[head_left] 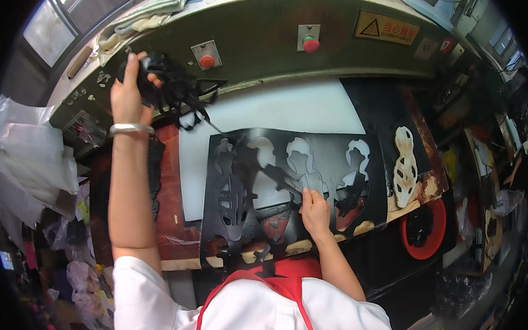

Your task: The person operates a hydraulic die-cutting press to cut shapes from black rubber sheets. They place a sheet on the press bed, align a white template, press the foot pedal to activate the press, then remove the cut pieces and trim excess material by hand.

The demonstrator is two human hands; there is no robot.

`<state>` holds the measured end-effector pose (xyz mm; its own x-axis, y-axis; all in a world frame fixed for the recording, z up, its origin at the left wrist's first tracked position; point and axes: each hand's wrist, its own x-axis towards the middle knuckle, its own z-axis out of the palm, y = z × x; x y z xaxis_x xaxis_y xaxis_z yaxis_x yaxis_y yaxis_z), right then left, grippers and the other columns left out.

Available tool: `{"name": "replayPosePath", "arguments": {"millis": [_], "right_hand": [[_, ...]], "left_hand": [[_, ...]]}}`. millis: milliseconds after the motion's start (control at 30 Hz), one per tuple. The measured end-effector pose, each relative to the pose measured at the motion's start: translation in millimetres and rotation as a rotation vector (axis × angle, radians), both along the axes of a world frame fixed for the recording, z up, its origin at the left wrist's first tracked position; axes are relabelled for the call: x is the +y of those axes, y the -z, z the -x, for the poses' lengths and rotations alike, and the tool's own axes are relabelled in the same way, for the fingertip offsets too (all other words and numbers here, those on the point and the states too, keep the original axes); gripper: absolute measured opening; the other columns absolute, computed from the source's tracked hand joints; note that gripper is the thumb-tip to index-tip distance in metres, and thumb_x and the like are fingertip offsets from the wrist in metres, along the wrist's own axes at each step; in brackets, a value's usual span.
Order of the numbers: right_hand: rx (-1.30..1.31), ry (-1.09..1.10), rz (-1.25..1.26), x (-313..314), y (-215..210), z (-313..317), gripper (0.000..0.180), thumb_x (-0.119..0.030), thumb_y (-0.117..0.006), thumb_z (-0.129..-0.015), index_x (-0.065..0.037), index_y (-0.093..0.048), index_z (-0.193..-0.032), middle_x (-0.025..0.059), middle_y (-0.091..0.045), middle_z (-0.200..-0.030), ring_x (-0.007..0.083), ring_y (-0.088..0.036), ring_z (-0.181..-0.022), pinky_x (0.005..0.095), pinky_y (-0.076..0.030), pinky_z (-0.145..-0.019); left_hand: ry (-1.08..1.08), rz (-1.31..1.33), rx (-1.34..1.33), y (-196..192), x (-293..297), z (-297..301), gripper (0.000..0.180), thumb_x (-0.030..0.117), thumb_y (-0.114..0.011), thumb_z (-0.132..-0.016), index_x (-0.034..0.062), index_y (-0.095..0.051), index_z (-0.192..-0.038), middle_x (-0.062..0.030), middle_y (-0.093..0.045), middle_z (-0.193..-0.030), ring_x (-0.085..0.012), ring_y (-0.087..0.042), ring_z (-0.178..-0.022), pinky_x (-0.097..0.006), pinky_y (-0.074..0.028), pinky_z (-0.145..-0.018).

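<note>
We start at the left hand (127, 92), raised high over the press bed and clenched around a tangle of black scrap strips (175, 88), which dangle from the fist and trail down toward the work. Held up like that, the lacy offcuts hang clear of the sheet instead of snagging on it. The right hand (314, 212) lies low, fingers together and pinched on an edge inside the black cut sheet (286, 190), seemingly pinning it flat (or picking at a piece, we cannot tell which). The sheet lies across a white cutting board (279, 109), its punched-out shapes showing white through the holes. Further right a pale cutting die (405, 166) rests on dark material, and a red bowl (436, 231) holds dark pieces. Behind, the green press (265, 36) carries red buttons. The sheet's near edge is hidden by the red apron (282, 279).
</note>
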<state>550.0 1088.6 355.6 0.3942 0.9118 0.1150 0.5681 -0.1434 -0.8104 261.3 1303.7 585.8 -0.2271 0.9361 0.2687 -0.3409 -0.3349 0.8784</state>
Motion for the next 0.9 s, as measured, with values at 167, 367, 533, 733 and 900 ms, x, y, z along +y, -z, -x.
{"name": "replayPosePath", "arguments": {"millis": [167, 367, 533, 733, 900], "right_hand": [[-0.168, -0.095, -0.261, -11, -49, 11, 0.024, -0.025, -0.068, -0.084, -0.004, -0.058, -0.090, 0.0107, -0.062, -0.067, 0.0291, -0.062, -0.058, 0.0403, -0.047, -0.052], [0.139, -0.623, 0.128, -22, -37, 54, 0.032, -0.030, -0.067, -0.085, 0.000, -0.057, -0.084, 0.0167, -0.061, -0.072, 0.0357, -0.062, -0.068, 0.0422, -0.049, -0.063], [0.212, -0.487, 0.362, -13, -3, 61, 0.038, -0.037, -0.060, -0.089, 0.001, -0.058, -0.083, 0.0193, -0.062, -0.072, 0.0362, -0.063, -0.071, 0.0417, -0.048, -0.063], [0.954, -0.638, 0.628, -3, 8, 67, 0.031, -0.033, -0.067, -0.089, -0.004, -0.063, -0.076, -0.0031, -0.055, -0.071, 0.0053, -0.046, -0.067, 0.0217, -0.036, -0.061], [1.174, -0.696, 0.604, 9, 20, 77, 0.024, -0.025, -0.065, -0.084, -0.005, -0.063, -0.071, 0.0020, -0.059, -0.072, 0.0105, -0.052, -0.072, 0.0249, -0.038, -0.073]], "left_hand": [[0.022, -0.176, 0.317, -59, 17, 18, 0.027, 0.025, -0.063, -0.093, -0.0010, -0.065, -0.099, -0.0008, -0.056, -0.070, -0.0054, -0.048, -0.053, -0.021, -0.042, -0.047], [-0.217, -0.198, 0.319, -91, 56, 51, 0.028, 0.023, -0.063, -0.093, -0.0044, -0.065, -0.094, -0.0010, -0.053, -0.064, -0.0072, -0.047, -0.053, -0.023, -0.041, -0.047], [-0.415, -0.202, 0.166, -152, 56, 73, 0.032, 0.027, -0.065, -0.090, -0.0040, -0.061, -0.097, -0.0078, -0.058, -0.073, -0.0144, -0.056, -0.060, -0.025, -0.049, -0.053], [-0.316, -0.340, 0.874, -117, 20, 67, 0.043, 0.038, -0.056, -0.093, 0.0006, -0.058, -0.115, -0.0121, -0.068, -0.083, -0.0236, -0.065, -0.071, -0.031, -0.054, -0.064], [0.161, -0.781, 1.312, 85, -103, 4, 0.029, 0.000, -0.069, -0.072, 0.0060, -0.064, -0.100, -0.0117, -0.062, -0.102, -0.0309, -0.060, -0.093, -0.039, -0.052, -0.080]]}}
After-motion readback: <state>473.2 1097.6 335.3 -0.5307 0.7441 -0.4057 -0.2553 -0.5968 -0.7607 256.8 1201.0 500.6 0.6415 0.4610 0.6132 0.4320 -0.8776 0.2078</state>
